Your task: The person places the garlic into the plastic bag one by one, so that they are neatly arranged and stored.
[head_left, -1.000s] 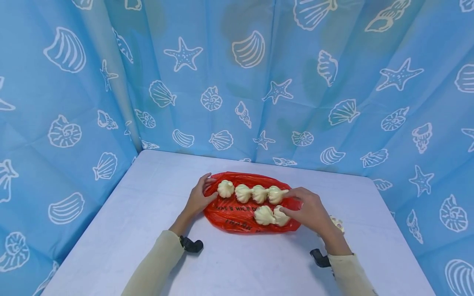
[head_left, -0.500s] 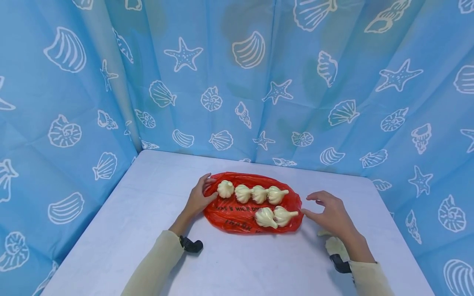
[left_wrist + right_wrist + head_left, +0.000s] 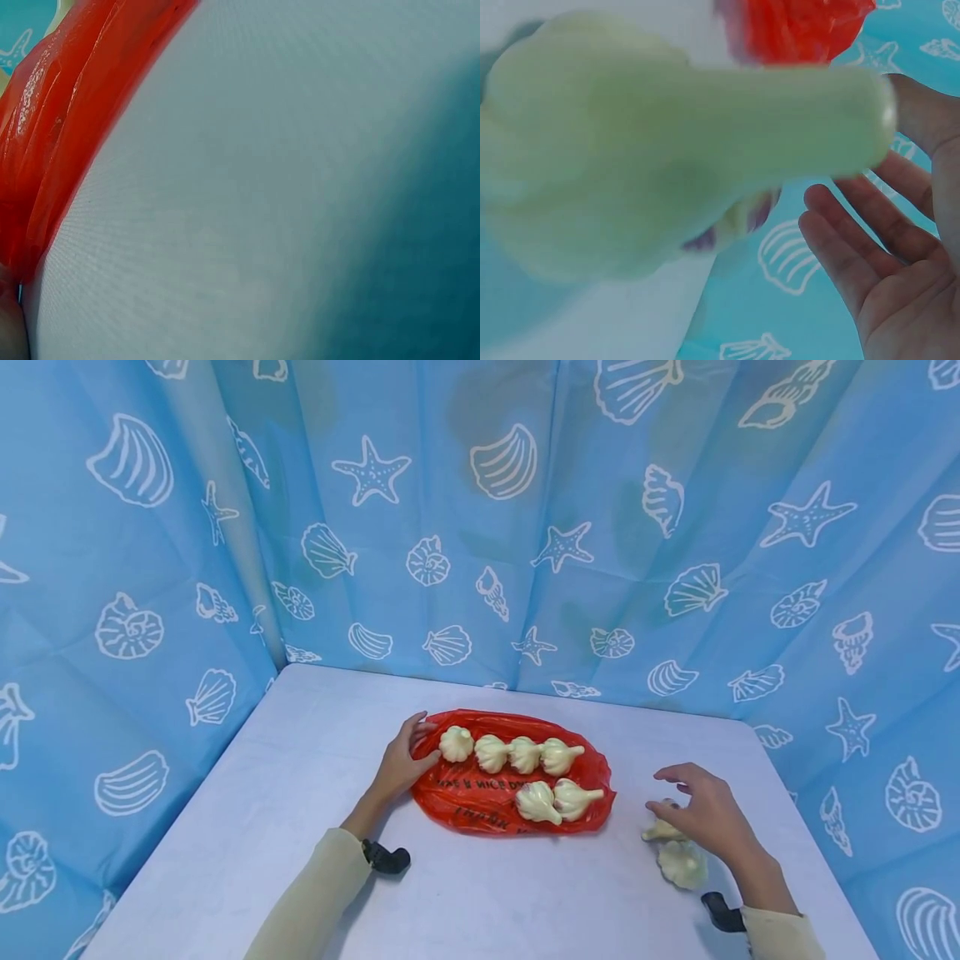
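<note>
A red plastic bag (image 3: 480, 810) with dark lettering lies spread on the table, its rim standing up like a shallow tray. My left hand (image 3: 401, 764) holds the bag's left rim, thumb inside and fingers along the outer side. Inside, several garlic bulbs (image 3: 491, 752) form a far row, and two more garlic bulbs (image 3: 576, 799) sit side by side at the near right. To the right of the bag, my right hand (image 3: 708, 810) hovers with parted fingers over two loose garlic bulbs (image 3: 682, 865). One garlic bulb (image 3: 630, 150) looms large in the right wrist view, apart from the fingers.
The white table (image 3: 495, 893) reaches back to a blue shell-patterned curtain (image 3: 450, 527), which also flanks it on both sides. Black camera mounts (image 3: 386, 857) stick out from both wrists.
My right hand has let go of a garlic bulb at the near right of the bag and moved right to the loose bulbs. The left hand stays at the rim.
</note>
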`<state>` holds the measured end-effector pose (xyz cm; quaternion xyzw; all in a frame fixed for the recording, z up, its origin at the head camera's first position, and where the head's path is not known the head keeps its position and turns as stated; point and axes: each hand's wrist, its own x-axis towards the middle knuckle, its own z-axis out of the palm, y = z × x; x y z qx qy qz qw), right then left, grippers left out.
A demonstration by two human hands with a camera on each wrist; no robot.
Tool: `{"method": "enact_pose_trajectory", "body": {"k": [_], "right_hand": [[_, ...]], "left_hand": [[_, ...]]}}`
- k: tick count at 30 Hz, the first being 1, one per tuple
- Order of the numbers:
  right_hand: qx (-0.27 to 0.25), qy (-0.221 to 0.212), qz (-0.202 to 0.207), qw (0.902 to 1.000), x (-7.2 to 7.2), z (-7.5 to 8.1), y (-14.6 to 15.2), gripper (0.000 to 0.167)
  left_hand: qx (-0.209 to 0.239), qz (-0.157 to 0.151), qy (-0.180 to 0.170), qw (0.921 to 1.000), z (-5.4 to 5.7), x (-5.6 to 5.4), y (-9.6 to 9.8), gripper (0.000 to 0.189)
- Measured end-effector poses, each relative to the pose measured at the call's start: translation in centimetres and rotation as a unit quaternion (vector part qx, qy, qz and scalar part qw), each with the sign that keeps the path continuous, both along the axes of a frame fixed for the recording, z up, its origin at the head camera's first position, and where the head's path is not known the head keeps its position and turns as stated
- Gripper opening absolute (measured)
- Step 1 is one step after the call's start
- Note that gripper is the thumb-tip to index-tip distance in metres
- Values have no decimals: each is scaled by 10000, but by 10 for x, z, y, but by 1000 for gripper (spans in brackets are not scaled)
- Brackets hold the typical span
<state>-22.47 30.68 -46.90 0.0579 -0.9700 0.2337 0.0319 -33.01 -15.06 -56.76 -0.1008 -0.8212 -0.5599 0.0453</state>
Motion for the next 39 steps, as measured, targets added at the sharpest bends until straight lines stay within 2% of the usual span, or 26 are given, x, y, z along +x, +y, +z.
{"method": "enact_pose_trajectory", "body": {"k": [5,13,22,32,39], "right_hand": [[95,-109,-12,9999,3,-4,12,50],[210,-512,17,9985,7,-5,22,50],[264,-1073,-52,9939,8,-3,22,52],[270,-1126,78,9932,2,-11,21,54],[166,-1222,13,9924,-2,-15,18,60]], "left_hand": [[-43,5,8,10000,1,0,0,83],[-35,17,-72,10000,2,2,-1,82],[98,-51,3,9999,0,-1,-1,80],[70,-58,112,9999,-3,-2,-1,80],[109,-84,137,9998,-3,-3,-2,79]]}}
